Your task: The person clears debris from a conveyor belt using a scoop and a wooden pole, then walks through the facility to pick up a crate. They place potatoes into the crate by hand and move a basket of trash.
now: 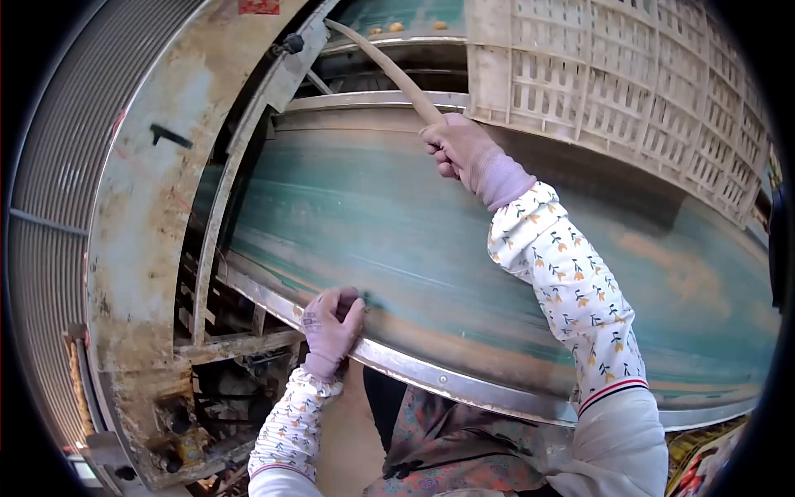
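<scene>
My right hand [464, 153], in a pale purple glove, grips the near end of a long, slightly curved wooden stick [393, 70]. The stick slants up and left over the far rail of the green conveyor belt [397, 215], its tip by the metal frame. Low on the left, my left hand [333, 323], gloved alike, is at the belt's near metal edge [414, 369]. Its fingers are curled in toward the thumb, beside a small dark patch on the belt; I cannot tell what they hold, if anything.
A pale plastic crate [613, 74] with slotted sides stands beyond the belt at upper right. Several small yellowish round items [397, 26] lie on another green belt behind. A rusty metal frame [149, 190] rises at left, by a corrugated wall [62, 182].
</scene>
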The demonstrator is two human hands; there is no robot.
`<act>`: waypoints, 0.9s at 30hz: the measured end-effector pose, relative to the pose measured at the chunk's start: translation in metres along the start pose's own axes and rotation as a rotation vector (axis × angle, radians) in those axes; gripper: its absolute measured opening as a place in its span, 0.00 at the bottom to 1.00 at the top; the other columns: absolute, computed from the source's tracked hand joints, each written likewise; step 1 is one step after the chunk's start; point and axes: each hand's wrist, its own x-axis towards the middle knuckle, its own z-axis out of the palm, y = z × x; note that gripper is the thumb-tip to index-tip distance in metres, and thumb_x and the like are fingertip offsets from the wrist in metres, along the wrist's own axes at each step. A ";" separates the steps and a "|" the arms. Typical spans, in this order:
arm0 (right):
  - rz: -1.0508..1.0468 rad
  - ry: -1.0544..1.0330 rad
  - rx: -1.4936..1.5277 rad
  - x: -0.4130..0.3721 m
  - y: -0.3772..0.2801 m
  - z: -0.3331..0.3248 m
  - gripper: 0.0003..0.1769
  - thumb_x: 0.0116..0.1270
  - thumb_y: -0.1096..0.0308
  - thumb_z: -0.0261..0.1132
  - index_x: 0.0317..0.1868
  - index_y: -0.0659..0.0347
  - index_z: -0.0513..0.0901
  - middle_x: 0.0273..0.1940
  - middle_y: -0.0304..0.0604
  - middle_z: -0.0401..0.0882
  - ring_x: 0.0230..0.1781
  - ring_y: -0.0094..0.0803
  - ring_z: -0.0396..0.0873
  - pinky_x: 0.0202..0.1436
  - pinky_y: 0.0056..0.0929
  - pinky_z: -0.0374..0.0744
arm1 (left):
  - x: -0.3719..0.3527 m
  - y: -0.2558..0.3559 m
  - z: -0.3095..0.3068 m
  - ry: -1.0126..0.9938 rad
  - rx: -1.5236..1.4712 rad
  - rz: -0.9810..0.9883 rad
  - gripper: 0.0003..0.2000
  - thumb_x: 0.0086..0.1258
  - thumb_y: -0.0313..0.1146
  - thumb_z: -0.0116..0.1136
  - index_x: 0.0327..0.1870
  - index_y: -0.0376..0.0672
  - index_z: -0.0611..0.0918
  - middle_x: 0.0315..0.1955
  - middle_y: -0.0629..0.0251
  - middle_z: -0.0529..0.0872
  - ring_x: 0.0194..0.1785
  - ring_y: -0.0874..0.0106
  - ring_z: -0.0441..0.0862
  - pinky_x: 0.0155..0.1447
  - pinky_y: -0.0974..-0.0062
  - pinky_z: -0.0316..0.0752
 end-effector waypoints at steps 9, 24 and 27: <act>-0.420 0.089 -0.047 0.037 0.071 -0.013 0.16 0.63 0.65 0.62 0.49 0.61 0.75 0.24 0.37 0.74 0.20 0.25 0.71 0.25 0.27 0.73 | 0.003 -0.001 0.006 -0.018 -0.007 -0.016 0.08 0.59 0.28 0.65 0.38 0.36 0.84 0.28 0.62 0.84 0.29 0.73 0.82 0.37 0.76 0.77; -0.212 -0.108 0.005 -0.031 0.068 -0.053 0.07 0.69 0.68 0.59 0.34 0.56 0.70 0.22 0.30 0.68 0.13 0.16 0.63 0.12 0.18 0.61 | 0.003 -0.008 0.002 0.054 0.109 0.034 0.09 0.61 0.34 0.64 0.37 0.40 0.84 0.28 0.63 0.85 0.31 0.71 0.82 0.39 0.72 0.77; -0.118 -0.034 -0.016 -0.158 0.073 -0.064 0.10 0.68 0.66 0.60 0.45 0.58 0.71 0.22 0.29 0.66 0.12 0.17 0.61 0.12 0.18 0.60 | 0.000 0.000 -0.004 0.057 0.219 0.003 0.10 0.62 0.39 0.63 0.38 0.42 0.84 0.30 0.63 0.86 0.34 0.69 0.84 0.43 0.71 0.77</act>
